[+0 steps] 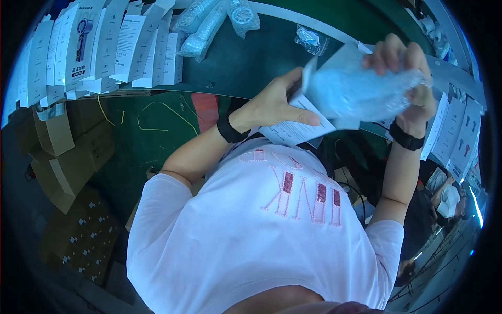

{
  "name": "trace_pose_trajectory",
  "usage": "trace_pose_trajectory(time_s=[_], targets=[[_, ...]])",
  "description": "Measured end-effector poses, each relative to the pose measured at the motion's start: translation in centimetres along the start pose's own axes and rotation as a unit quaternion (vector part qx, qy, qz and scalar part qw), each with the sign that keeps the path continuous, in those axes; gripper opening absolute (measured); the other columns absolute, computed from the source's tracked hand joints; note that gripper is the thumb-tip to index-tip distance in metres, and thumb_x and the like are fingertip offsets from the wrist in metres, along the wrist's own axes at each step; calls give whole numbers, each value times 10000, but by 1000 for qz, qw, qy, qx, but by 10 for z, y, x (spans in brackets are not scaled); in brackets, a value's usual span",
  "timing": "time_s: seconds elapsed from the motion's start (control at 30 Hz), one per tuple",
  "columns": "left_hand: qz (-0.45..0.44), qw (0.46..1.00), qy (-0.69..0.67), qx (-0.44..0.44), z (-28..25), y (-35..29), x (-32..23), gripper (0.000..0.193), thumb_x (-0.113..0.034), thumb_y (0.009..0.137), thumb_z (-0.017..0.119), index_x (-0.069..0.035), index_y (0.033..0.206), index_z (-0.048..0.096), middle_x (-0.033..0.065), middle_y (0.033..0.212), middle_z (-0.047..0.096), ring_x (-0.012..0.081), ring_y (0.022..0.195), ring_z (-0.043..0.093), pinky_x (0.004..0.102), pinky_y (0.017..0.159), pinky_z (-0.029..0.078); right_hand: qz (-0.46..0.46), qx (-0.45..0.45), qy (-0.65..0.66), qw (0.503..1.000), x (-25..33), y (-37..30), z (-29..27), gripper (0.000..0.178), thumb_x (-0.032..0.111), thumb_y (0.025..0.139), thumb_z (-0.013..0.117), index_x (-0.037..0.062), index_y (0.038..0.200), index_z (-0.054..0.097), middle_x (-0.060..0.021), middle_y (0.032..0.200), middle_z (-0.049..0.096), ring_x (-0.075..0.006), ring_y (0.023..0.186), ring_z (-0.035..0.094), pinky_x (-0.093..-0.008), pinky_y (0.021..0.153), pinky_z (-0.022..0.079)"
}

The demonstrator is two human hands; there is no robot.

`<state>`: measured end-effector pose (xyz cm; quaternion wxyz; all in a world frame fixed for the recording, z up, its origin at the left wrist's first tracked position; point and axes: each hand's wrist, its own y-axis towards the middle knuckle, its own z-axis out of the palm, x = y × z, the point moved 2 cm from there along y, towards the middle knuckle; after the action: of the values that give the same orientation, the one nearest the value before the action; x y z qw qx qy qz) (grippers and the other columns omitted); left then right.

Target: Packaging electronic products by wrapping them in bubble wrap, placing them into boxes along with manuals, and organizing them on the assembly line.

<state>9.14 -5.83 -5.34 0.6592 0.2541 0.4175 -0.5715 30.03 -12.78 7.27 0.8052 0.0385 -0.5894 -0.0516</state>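
My left hand (277,103) is wrapped around a white cardboard box (297,127) in front of my chest, thumb across its printed side. The box is tilted, with its flaps standing open to the right. At that open end is a bubble-wrapped item (355,91), pale blue through the plastic; what is inside the wrap cannot be made out. My right hand (418,70) grips the wrap's far right end with curled fingers. How much of the wrapped item sits inside the box is hidden by the flaps.
White printed boxes (78,42) stand in a row at the left of the dark green table (230,73). Several bubble-wrapped items (206,34) and a small clear bag (311,39) lie farther back. More boxes (455,131) are at right; brown cartons (68,170) sit lower left. Another person (444,193) is at far right.
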Motion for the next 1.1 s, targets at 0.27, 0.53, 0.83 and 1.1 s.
trace_pose_trajectory(time_s=[0.27, 0.53, 0.83, 1.1], targets=[[16, 987, -86, 135, 4, 9, -3, 788, -235, 631, 874, 35, 1248, 466, 102, 1129, 567, 168, 1046, 542, 276, 925, 411, 76, 131, -68, 986, -16, 4, 26, 169, 283, 694, 652, 142, 749, 578, -79, 907, 519, -235, 835, 518, -395, 839, 410], [64, 997, 14, 44, -8, -11, -21, 795, -223, 616, 880, 5, 1252, 461, 73, 1116, 565, 154, 1032, 537, 278, 899, 428, 173, 41, -511, 841, -5, -11, 87, 192, 4, 761, 668, -9, 952, 652, -142, 978, 621, -314, 874, 626, -358, 743, 506], [52, 972, -15, -229, -90, -62, -26, 666, -115, 716, 809, 29, 1255, 445, 127, 1171, 582, 178, 1070, 575, 306, 928, 450, 154, -112, -714, 674, -223, 25, -112, 396, 125, 849, 656, 87, 1236, 579, -158, 1079, 645, -282, 841, 659, -364, 792, 512], [86, 963, -26, -253, -70, -53, -36, 669, -108, 709, 821, 74, 1231, 443, 139, 1143, 591, 177, 1041, 583, 306, 910, 463, 192, -307, -323, 875, -150, 37, -62, 146, 115, 866, 651, 9, 966, 642, -74, 829, 664, -125, 703, 641, -254, 647, 526]])
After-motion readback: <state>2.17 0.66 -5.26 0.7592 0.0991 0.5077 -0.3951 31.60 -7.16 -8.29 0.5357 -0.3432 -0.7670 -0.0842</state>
